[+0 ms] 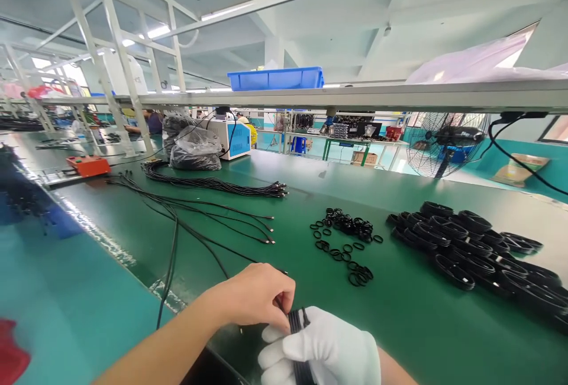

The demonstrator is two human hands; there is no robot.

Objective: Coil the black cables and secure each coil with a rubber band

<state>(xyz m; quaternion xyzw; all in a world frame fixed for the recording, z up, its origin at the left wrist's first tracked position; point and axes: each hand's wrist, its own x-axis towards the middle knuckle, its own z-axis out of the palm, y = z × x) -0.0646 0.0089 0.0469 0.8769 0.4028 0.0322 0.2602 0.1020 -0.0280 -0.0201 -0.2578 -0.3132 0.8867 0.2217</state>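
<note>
At the near edge of the green table, my right hand (331, 346), in a white glove, is closed around a coiled black cable (295, 321). My bare left hand (260, 295) is pressed against the upper end of this coil, thumb and fingers pinched on the black cable. What lies between those fingertips is partly hidden. A few loose black cables (208, 213) with metal plugs stretch across the table beyond my left hand. To the right are many small black rings (350, 225), some heaped and some scattered. Further right lies a pile of coiled black cables (465, 243).
A bundle of straight black cables (213, 184) lies further back, near a plastic bag (195, 148) and a blue-and-white machine (237, 138). An orange device (89, 165) sits at left. Overhead, a shelf (355, 96) carries a blue bin (275, 79). A fan (448, 142) stands behind the table.
</note>
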